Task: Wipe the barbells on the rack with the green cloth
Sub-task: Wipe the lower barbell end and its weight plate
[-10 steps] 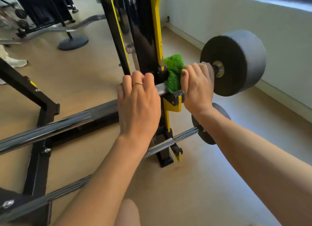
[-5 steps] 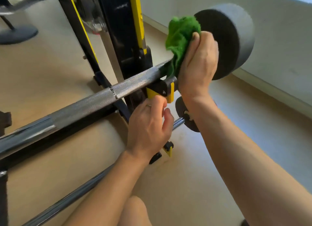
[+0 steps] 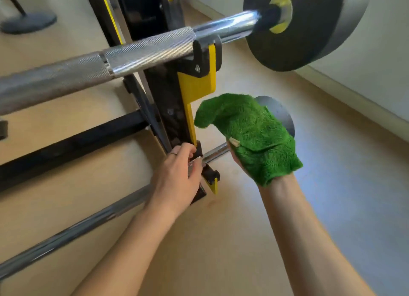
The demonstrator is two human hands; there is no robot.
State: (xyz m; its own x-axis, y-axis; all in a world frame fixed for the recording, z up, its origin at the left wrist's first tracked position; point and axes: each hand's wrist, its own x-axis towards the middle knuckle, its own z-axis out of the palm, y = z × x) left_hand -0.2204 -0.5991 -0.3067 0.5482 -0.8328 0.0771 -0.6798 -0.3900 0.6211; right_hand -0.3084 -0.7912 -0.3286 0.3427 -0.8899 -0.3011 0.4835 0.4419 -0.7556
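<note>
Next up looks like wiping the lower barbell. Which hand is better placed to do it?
Probably the right hand: the green cloth is draped over it, just above the lower barbell near its plate. The left hand holds that bar at the rack hook, bare, apparently steadying it.

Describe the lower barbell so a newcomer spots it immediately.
Start at the black-and-yellow rack upright. The lower barbell rests on its bottom hook, near the floor, gripped by the left hand. Unlike the upper barbell, it is thinner with a small plate.
</note>
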